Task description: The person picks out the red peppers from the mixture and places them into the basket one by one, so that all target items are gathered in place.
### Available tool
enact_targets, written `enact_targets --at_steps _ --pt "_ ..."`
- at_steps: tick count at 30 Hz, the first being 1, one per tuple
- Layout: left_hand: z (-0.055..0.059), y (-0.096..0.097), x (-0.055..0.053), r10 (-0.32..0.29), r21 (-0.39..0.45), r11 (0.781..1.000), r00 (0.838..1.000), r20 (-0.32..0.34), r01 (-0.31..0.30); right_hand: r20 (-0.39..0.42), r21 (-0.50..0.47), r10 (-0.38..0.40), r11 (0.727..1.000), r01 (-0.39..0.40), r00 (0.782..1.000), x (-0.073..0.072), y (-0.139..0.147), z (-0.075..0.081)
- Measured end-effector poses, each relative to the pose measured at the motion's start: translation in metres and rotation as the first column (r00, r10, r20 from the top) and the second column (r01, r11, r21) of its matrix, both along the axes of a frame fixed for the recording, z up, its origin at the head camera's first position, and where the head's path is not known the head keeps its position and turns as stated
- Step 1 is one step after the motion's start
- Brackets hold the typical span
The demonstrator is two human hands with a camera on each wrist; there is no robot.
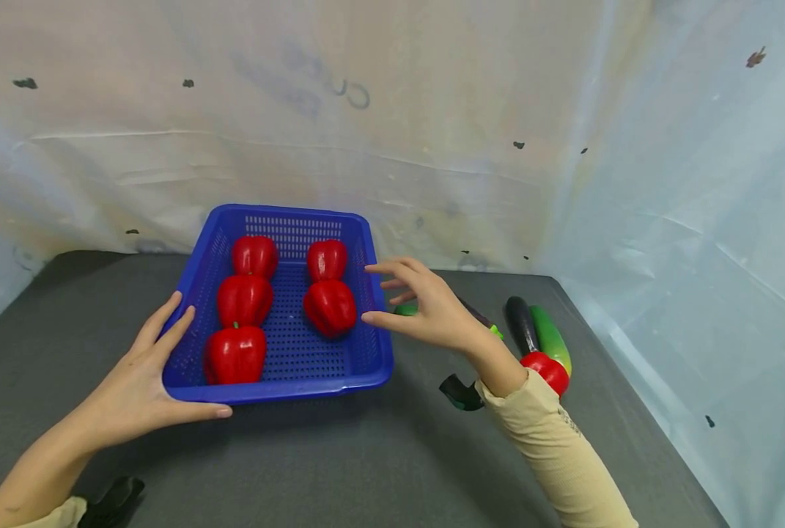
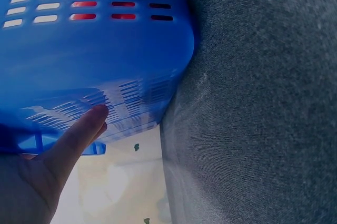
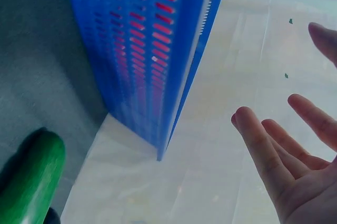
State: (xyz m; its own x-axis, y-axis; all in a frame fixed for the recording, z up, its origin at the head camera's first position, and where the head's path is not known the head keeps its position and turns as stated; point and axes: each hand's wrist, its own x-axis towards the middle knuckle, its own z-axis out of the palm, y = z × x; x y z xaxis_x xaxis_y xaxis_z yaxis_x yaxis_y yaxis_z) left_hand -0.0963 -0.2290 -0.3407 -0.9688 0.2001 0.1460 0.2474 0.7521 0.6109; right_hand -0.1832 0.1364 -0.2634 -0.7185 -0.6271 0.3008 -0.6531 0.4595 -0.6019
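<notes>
A blue plastic basket (image 1: pixel 286 396) with slotted walls holds several red bell peppers in two rows, among them a front left one (image 1: pixel 235 356) and a right one (image 1: pixel 330 308). My left hand (image 1: pixel 144 385) lies at its front left corner, two extended fingers at the left rim and the thumb stretched along below the front rim. In the left wrist view, a fingertip of the left hand (image 2: pixel 58 166) overlaps the slotted wall. Beside the right wall, my right hand (image 1: pixel 432 304) is raised with spread, loosely bent fingers. The right wrist view shows air between the right hand (image 3: pixel 300 166) and the basket (image 3: pixel 152 77).
Right of the basket lie a green vegetable (image 1: pixel 405 310), partly hidden by my right hand, and a dark eggplant (image 1: pixel 478 315). Farther right are another eggplant (image 1: pixel 520 323), a long green vegetable (image 1: pixel 550 341) and a red pepper (image 1: pixel 547 370). Plastic sheeting (image 1: pixel 392 147) borders the grey table (image 1: pixel 313 469).
</notes>
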Motion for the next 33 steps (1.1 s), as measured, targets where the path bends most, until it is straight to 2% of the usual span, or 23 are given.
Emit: enact_targets --at_steps 12,22,33 --pt "-0.002 0.000 -0.001 0.001 0.007 1.000 1.000 -0.004 -0.001 -0.038 -0.017 -0.109 0.994 0.108 0.993 0.006 0.030 -0.010" --pt "-0.003 0.000 -0.003 0.006 0.000 1.000 1.000 -0.015 -0.006 -0.036 0.005 -0.180 0.984 0.180 0.983 0.008 0.051 -0.018" --pt "-0.004 0.000 -0.002 0.008 0.006 1.000 1.000 -0.024 -0.007 -0.039 0.066 -0.292 0.954 0.294 0.956 0.012 0.080 -0.029"
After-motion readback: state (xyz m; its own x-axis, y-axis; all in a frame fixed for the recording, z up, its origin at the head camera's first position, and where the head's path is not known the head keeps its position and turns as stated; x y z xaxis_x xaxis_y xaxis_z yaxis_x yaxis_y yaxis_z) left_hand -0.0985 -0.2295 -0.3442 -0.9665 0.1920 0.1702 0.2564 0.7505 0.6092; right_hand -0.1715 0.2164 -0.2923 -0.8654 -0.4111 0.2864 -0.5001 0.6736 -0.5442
